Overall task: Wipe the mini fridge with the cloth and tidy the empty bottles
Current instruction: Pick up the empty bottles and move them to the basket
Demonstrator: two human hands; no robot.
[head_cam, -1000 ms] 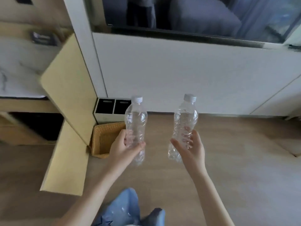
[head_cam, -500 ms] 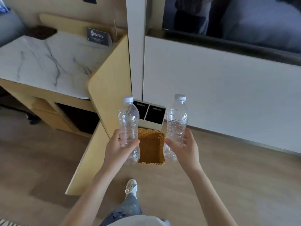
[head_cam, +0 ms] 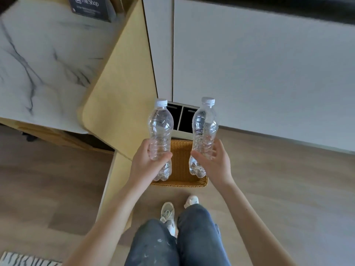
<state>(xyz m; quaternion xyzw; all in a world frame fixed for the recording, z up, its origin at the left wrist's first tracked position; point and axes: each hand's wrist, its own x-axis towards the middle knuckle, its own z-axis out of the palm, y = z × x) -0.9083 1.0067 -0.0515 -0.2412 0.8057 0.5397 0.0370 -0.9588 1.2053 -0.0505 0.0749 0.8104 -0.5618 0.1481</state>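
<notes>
Two clear empty plastic bottles with white caps are held upright in front of me. My left hand (head_cam: 148, 164) grips the left bottle (head_cam: 160, 127) around its lower half. My right hand (head_cam: 215, 162) holds the right bottle (head_cam: 204, 127) the same way, fingers partly spread. Both bottles hang directly above a woven wicker basket (head_cam: 180, 166) that stands on the wooden floor. No cloth or mini fridge shows in this view.
A marble-topped desk (head_cam: 42, 64) with a yellow wood side panel (head_cam: 123, 96) stands at left, touching the basket. A white two-slot bin (head_cam: 182, 120) sits behind the basket against the white wall panel (head_cam: 259, 73). My shoes (head_cam: 169, 212) are just before the basket.
I have stepped closer to the desk and looked down. The two bottles, first held over bare floor, now hang over the wicker basket. Both grips are unchanged.
</notes>
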